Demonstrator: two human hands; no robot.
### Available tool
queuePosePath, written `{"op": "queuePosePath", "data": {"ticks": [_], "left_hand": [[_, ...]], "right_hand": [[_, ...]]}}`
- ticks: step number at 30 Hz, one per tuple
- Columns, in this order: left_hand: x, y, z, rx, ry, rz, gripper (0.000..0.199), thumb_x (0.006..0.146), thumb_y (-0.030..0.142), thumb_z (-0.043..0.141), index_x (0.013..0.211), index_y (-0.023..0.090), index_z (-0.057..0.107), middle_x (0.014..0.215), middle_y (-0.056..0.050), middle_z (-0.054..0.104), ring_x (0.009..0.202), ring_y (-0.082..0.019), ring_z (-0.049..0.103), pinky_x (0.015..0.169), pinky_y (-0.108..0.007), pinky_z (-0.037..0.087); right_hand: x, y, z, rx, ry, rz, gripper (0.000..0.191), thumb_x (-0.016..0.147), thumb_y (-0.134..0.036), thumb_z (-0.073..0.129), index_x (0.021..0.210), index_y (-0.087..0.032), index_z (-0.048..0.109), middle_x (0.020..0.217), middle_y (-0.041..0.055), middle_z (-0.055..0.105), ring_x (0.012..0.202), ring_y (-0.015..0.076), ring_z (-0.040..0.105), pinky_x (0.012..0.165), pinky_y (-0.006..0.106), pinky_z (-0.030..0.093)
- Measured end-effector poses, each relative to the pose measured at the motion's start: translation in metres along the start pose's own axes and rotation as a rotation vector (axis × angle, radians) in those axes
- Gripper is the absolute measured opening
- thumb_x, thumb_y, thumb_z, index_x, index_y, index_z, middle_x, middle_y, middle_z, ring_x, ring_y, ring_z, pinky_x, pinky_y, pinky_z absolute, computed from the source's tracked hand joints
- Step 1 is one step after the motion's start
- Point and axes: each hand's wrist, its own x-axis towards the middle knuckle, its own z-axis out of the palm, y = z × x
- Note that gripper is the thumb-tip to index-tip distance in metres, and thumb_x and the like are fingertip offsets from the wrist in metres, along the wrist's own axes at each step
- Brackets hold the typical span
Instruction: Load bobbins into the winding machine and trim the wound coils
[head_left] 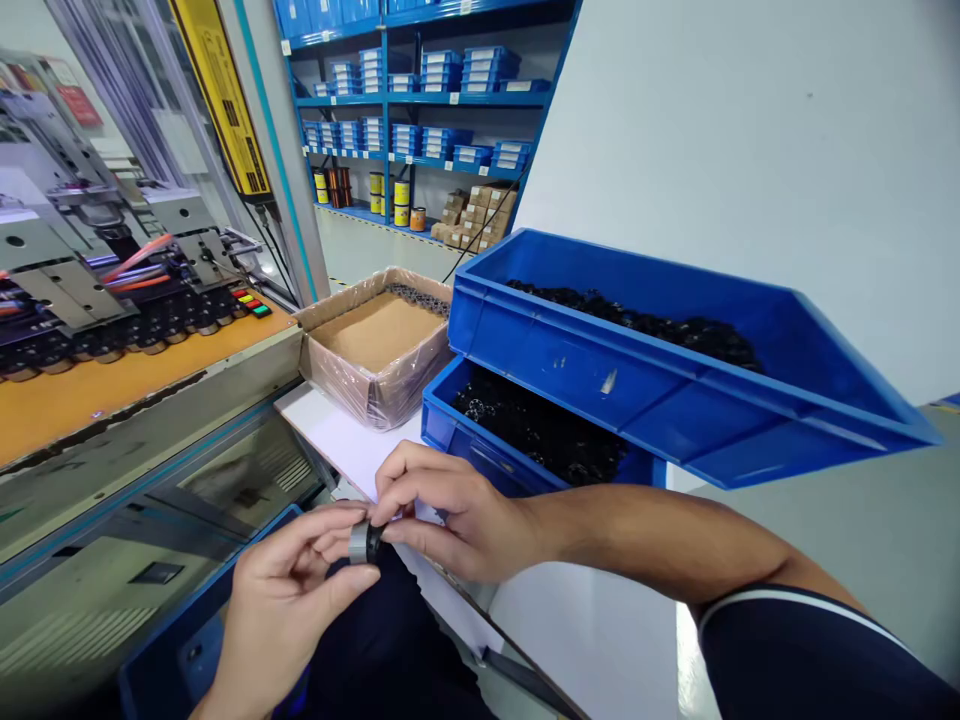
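Note:
My left hand (pixel 289 590) pinches a small grey metal ring (pixel 358 543) between thumb and fingers, above my lap. A black plastic piece (pixel 373 541) sits against the ring's right side. The fingertips of my right hand (pixel 450 510) are closed on this black piece. Ring and piece touch, but I cannot tell whether they are fully seated together. My fingers hide part of both.
Right of my hands, a blue bin (pixel 570 355) of black parts rests over a lower blue bin (pixel 480 440) with more. A plastic-lined carton (pixel 375 375) holds metal rings and cardboard. At left is a machine with an orange work surface (pixel 142 375); shelving (pixel 386 100) stands behind.

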Motion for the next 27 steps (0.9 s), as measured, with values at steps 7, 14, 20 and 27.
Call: {"op": "queuePosePath", "data": {"ticks": [7,14,20,27], "left_hand": [[-0.003,0.013,0.025,-0.152,0.134,-0.098,0.034,0.055,0.031,0.094,0.084,0.023,0.079,0.070,0.000,0.079,0.065,-0.012,0.074,0.066,-0.015,0.059],[-0.005,0.012,0.021,-0.114,0.197,-0.032,0.035,0.055,0.034,0.094,0.085,0.024,0.079,0.072,0.000,0.078,0.071,-0.017,0.076,0.071,-0.021,0.062],[-0.007,0.014,0.020,-0.120,0.176,-0.039,0.033,0.055,0.037,0.094,0.081,0.025,0.079,0.080,-0.002,0.081,0.073,-0.018,0.077,0.072,-0.023,0.062],[-0.008,0.015,0.018,-0.093,0.162,-0.039,0.036,0.055,0.038,0.094,0.084,0.023,0.079,0.078,-0.004,0.081,0.075,-0.021,0.077,0.075,-0.027,0.063]], "right_hand": [[-0.001,-0.002,0.002,-0.074,0.054,-0.021,0.009,0.093,-0.011,0.059,0.099,-0.012,0.066,0.092,0.0067,0.059,0.082,0.0103,0.061,0.072,0.022,0.056],[0.000,0.004,0.003,-0.368,0.018,-0.301,0.025,0.093,-0.017,0.059,0.117,-0.010,0.057,0.102,0.0122,0.063,0.095,0.0162,0.063,0.082,0.029,0.059],[0.002,0.003,0.002,-0.499,0.015,-0.434,0.018,0.095,-0.020,0.059,0.106,-0.005,0.060,0.095,0.0141,0.065,0.092,0.0177,0.063,0.084,0.032,0.060],[0.001,-0.001,0.002,-0.498,-0.004,-0.409,0.019,0.095,-0.019,0.059,0.110,-0.007,0.058,0.101,0.0141,0.064,0.096,0.0176,0.063,0.085,0.031,0.060]]}}
